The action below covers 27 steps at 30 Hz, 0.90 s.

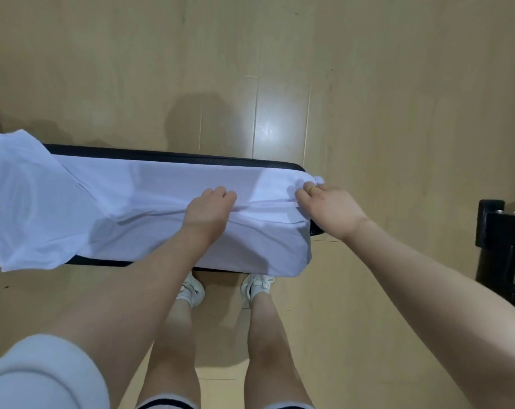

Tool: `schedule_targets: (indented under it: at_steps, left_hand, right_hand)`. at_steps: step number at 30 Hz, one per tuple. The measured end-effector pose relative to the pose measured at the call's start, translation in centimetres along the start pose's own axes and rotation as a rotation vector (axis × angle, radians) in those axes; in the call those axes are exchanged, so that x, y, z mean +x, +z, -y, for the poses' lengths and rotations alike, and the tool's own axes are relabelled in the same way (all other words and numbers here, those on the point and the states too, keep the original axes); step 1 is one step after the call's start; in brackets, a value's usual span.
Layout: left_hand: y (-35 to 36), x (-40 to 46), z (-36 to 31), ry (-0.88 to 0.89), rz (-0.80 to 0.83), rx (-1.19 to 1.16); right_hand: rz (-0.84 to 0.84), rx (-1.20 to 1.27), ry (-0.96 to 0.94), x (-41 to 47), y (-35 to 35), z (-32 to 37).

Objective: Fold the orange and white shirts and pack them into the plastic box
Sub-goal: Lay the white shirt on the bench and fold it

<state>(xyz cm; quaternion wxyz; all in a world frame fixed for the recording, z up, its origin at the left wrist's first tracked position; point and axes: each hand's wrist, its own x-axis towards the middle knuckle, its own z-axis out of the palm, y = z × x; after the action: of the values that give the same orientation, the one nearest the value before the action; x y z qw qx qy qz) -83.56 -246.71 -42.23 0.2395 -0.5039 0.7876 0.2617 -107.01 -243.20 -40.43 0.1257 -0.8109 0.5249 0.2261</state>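
Fingers point(218, 193) of my left hand point(210, 211) are curled down into a loose fist on the white shirt point(126, 199), pinching a raised crease of cloth near the middle of the garment. My right hand point(328, 209) does the same at the shirt's right end, where its fingers point(308, 191) (one wears a ring) are closed on a bunched corner just at the rounded end of the table point(191, 156).

What I am watching is the line between the two hands: a taut ridge of fabric runs straight from one pinch to the other, along the shirt's long axis, which lies left to right down the narrow black table. The bulk of the shirt stretches away to my left, and a sleeve or hem hangs off the near edge there, well apart from either hand. So the left hand is the nearer one to that loose length, and I judge the next fold must bring cloth across or along this ridge.

I see neither the orange shirt nor the plastic box from here. A black frame point(504, 228) stands on the wooden floor point(368, 84) to my right.
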Motion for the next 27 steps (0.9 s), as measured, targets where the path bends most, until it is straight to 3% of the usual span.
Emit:
schedule_targets:
  at_steps: [6,9,12,15,19,24,27]
  left_hand:
    - [-0.2,-0.8,-0.5,0.069,0.011,0.114]
    - [0.2,-1.0,-0.4,0.086,0.008,0.137]
    - [0.6,-1.0,-0.5,0.086,0.066,0.084]
    - [0.2,-0.5,-1.0,0.002,-0.006,-0.053]
    - [-1.2,1.7,-2.5,0.075,-0.222,-0.099]
    - [-1.6,4.1,-4.0,0.033,-0.186,-0.094]
    - [-1.8,4.6,-3.6,0.013,-0.149,-0.035]
  right_hand:
    - [0.257,0.479,0.181,-4.3,2.5,2.6]
    - [0.064,0.897,0.376,-4.8,4.3,3.4]
    - [-0.205,1.286,0.760,-3.7,5.3,3.3]
    - [-0.259,1.578,0.920,-1.4,5.3,2.0]
    - [-0.084,1.772,1.020,1.4,5.4,0.3]
    - [0.088,1.740,1.150,2.2,5.3,-0.9]
    - [0.023,2.090,1.201,1.5,5.3,-1.9]
